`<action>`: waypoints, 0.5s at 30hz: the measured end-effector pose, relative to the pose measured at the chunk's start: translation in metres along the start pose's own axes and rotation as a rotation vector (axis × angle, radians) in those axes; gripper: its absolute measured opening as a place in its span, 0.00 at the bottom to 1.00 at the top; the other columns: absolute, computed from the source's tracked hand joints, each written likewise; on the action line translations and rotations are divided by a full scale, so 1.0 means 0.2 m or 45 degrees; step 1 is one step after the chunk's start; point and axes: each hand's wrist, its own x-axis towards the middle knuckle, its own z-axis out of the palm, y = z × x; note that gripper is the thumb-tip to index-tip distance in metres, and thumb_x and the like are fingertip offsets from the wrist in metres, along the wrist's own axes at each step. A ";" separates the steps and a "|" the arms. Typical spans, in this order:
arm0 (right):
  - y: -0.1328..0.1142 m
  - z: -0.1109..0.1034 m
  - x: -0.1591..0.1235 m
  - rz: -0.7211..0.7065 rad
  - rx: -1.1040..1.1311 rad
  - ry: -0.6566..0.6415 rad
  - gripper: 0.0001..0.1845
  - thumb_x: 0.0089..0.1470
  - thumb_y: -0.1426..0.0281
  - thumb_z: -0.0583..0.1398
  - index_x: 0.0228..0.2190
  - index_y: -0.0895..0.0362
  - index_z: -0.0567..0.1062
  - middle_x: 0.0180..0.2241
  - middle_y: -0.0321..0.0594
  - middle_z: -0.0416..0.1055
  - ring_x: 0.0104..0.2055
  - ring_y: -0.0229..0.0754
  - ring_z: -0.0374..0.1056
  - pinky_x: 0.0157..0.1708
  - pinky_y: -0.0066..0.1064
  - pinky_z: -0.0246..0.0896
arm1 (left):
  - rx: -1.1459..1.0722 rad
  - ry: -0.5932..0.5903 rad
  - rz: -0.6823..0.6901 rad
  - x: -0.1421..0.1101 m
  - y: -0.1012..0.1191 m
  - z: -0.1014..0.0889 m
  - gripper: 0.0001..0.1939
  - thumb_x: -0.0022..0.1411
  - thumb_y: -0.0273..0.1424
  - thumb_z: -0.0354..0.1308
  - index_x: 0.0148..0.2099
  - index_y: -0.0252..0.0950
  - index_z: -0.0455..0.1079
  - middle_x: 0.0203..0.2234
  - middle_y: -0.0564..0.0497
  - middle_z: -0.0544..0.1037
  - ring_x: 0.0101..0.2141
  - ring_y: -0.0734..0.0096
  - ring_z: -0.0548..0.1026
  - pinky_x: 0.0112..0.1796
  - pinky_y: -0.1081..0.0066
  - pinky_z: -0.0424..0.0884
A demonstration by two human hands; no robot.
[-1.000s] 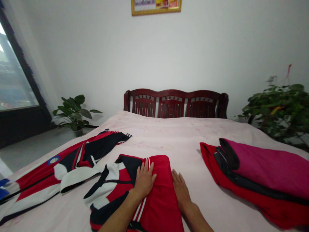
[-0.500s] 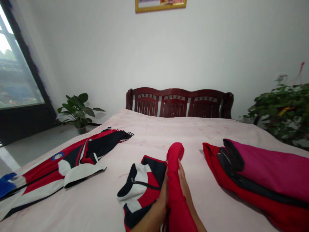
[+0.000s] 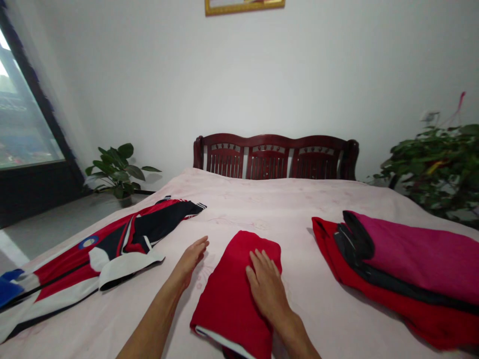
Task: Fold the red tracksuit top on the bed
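A folded red garment [image 3: 234, 289] lies on the pale pink bed sheet [image 3: 277, 209] right in front of me. My right hand [image 3: 266, 286] rests flat on its right half, fingers stretched out. Just left of the garment, my left hand [image 3: 191, 258] is held out over the sheet with its fingers straight and nothing in it. A white edge shows at the near end of the fold.
An unfolded red, white and navy jacket [image 3: 93, 249] is spread at the left. A stack of folded red, black and magenta clothes [image 3: 404, 269] sits at the right. Beyond stand a dark wooden headboard [image 3: 275, 157] and potted plants [image 3: 116, 169] on both sides.
The red half was lifted and folded over the jacket's white and navy part, which is now covered. My left hand came off the garment to the left; my right hand now presses on top.
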 end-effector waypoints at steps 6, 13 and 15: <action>0.12 0.01 0.19 -0.121 -0.210 0.095 0.30 0.64 0.60 0.45 0.65 0.55 0.58 0.69 0.43 0.47 0.71 0.49 0.38 0.67 0.49 0.30 | 1.202 -0.445 0.590 -0.34 -0.13 0.26 0.29 0.68 0.44 0.48 0.67 0.42 0.59 0.66 0.46 0.59 0.67 0.53 0.53 0.65 0.45 0.44; 0.43 0.22 0.32 -0.001 0.079 0.039 0.38 0.59 0.53 0.51 0.65 0.58 0.58 0.68 0.49 0.49 0.71 0.50 0.40 0.68 0.46 0.24 | 1.789 -0.452 0.910 -0.45 -0.41 0.23 0.33 0.67 0.48 0.48 0.70 0.53 0.46 0.68 0.46 0.53 0.66 0.47 0.53 0.61 0.38 0.51; 0.50 0.24 0.32 0.175 0.441 0.210 0.41 0.55 0.53 0.56 0.63 0.63 0.60 0.68 0.52 0.49 0.71 0.51 0.38 0.68 0.44 0.23 | 1.841 -0.381 0.993 -0.45 -0.43 0.19 0.35 0.66 0.47 0.51 0.71 0.53 0.44 0.68 0.46 0.54 0.65 0.47 0.56 0.61 0.41 0.54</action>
